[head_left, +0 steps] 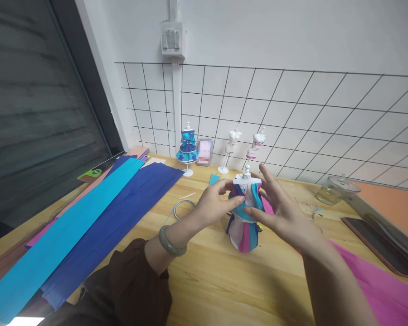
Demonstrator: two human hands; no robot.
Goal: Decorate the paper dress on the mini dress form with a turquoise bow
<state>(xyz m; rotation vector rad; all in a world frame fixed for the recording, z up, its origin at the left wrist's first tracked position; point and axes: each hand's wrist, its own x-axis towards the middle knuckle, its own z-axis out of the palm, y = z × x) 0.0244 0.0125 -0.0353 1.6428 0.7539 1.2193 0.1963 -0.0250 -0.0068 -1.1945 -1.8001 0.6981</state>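
Note:
A small white dress form [246, 179] stands upright on the wooden table in a paper dress [245, 233] striped pink, white, teal and navy. My left hand [217, 199] is closed on the bodice from the left, its thumb across the front and its fingertips partly hidden behind. From the right, my right hand [282, 210] cups the same form. Its thumb lies on the front at the waist, one finger points up, and others reach behind out of sight. Below the waist the skirt flares out, free of both hands.
Long teal [68, 222] and navy paper [122, 217] strips cover the left side. A tape roll [184, 209] lies near my left wrist. Behind stand a blue-dressed form [187, 149] and two white forms. Right are a glass jar [338, 190], a dark tablet [382, 244] and pink paper [377, 280].

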